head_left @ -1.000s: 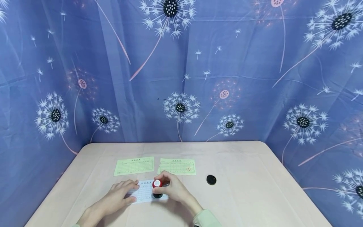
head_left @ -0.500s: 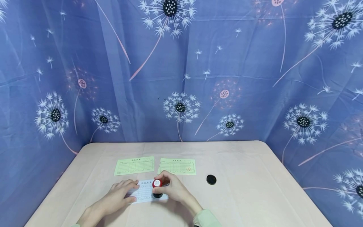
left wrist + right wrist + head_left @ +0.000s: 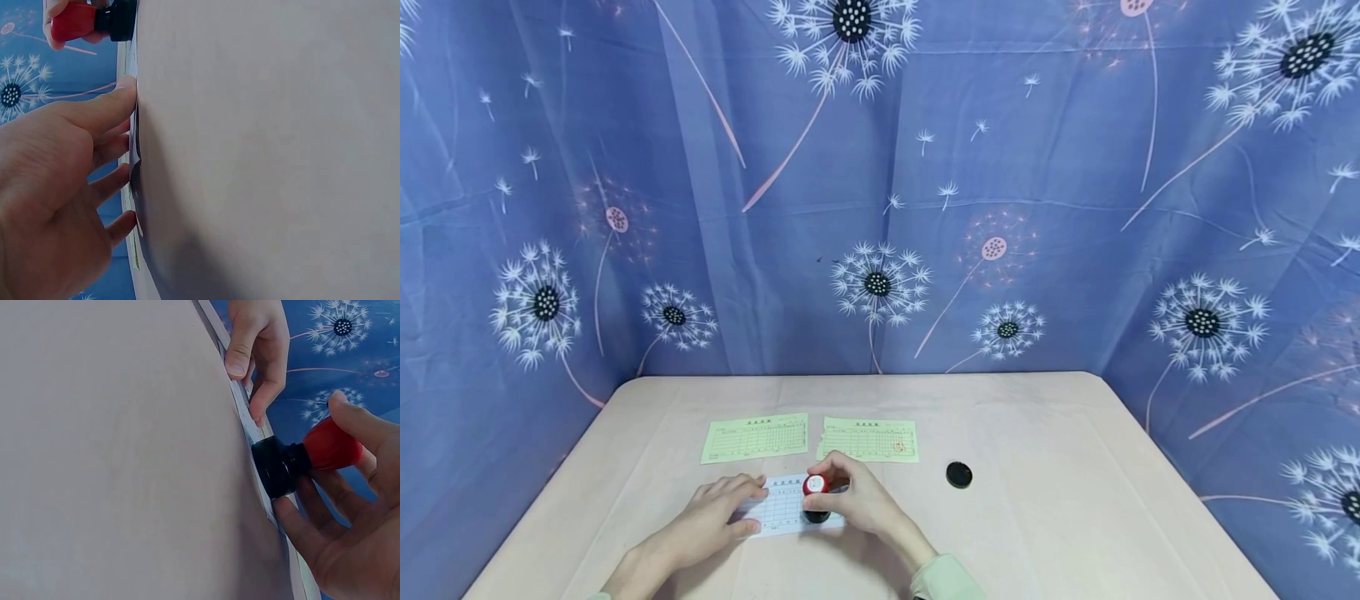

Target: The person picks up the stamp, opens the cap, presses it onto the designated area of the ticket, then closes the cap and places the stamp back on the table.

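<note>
My right hand (image 3: 859, 497) grips the red knob of a self-inking stamp (image 3: 334, 445) between thumb and fingers. The stamp stands upright, its black base resting on a white printed form (image 3: 784, 506) in the head view. On the left part of that form rests my left hand (image 3: 711, 518), its fingertips and thumb pressing the sheet against the table. In the left wrist view the left fingers (image 3: 112, 181) are spread along the paper's edge, with the stamp a little way off. The underside of the stamp is hidden.
Behind the white form lie two green printed forms, the left one (image 3: 755, 438) and the right one (image 3: 869, 440), which bears a red stamp mark. A round black cap (image 3: 958, 475) lies on the pale table (image 3: 1045, 533) to the right. A blue dandelion-print curtain (image 3: 790, 275) surrounds the table.
</note>
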A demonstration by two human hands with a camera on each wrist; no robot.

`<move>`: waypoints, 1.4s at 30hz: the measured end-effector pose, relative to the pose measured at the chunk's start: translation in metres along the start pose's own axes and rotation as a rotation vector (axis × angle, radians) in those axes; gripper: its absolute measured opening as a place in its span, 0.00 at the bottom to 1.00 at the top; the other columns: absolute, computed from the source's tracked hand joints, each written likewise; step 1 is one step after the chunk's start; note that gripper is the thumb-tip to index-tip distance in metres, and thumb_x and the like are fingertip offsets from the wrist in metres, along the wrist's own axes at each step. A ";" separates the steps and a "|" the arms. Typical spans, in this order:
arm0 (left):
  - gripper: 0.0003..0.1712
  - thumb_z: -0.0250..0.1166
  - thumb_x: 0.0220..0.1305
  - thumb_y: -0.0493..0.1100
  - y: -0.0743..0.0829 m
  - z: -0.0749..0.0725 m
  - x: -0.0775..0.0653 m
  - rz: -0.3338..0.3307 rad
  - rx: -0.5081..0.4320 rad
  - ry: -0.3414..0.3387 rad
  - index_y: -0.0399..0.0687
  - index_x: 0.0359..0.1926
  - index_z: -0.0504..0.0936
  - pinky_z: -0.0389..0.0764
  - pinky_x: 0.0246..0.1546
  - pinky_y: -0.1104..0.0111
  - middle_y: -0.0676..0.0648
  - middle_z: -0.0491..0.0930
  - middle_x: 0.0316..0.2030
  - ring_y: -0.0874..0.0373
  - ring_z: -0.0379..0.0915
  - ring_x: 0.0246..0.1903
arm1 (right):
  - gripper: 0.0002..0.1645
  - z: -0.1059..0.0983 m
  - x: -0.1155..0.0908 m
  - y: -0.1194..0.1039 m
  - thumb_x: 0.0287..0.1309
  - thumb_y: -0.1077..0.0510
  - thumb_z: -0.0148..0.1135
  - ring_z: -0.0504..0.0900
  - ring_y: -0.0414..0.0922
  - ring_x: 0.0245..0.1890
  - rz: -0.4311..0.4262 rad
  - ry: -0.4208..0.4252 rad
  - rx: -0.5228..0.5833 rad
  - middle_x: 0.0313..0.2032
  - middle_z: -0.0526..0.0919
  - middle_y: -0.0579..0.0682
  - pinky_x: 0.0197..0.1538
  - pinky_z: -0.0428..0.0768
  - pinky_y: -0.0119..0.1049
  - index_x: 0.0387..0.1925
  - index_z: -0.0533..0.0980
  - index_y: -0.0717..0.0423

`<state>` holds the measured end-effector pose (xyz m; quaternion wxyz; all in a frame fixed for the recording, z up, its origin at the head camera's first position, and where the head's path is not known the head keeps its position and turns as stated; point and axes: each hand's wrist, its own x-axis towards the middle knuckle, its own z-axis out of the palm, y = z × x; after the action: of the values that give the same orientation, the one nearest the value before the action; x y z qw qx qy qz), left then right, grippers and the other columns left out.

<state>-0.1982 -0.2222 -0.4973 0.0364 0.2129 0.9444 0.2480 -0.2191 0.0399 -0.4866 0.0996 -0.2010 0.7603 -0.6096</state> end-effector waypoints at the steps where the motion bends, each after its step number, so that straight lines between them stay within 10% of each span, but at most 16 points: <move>1: 0.23 0.68 0.61 0.53 0.000 0.000 0.000 -0.002 0.000 -0.001 0.51 0.55 0.80 0.61 0.62 0.36 0.43 0.74 0.65 0.39 0.66 0.66 | 0.18 0.000 0.000 0.000 0.51 0.62 0.74 0.79 0.39 0.38 0.000 -0.001 0.002 0.43 0.84 0.60 0.45 0.77 0.29 0.45 0.79 0.55; 42: 0.23 0.67 0.62 0.54 -0.004 0.001 0.001 -0.004 -0.011 -0.026 0.52 0.56 0.79 0.60 0.63 0.37 0.45 0.73 0.66 0.41 0.65 0.67 | 0.18 0.001 -0.001 -0.005 0.50 0.62 0.75 0.79 0.39 0.37 -0.011 0.005 -0.015 0.42 0.84 0.60 0.45 0.76 0.30 0.44 0.79 0.54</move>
<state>-0.2004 -0.2242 -0.4995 0.0505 0.2140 0.9429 0.2502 -0.2166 0.0390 -0.4819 0.0931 -0.2044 0.7640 -0.6049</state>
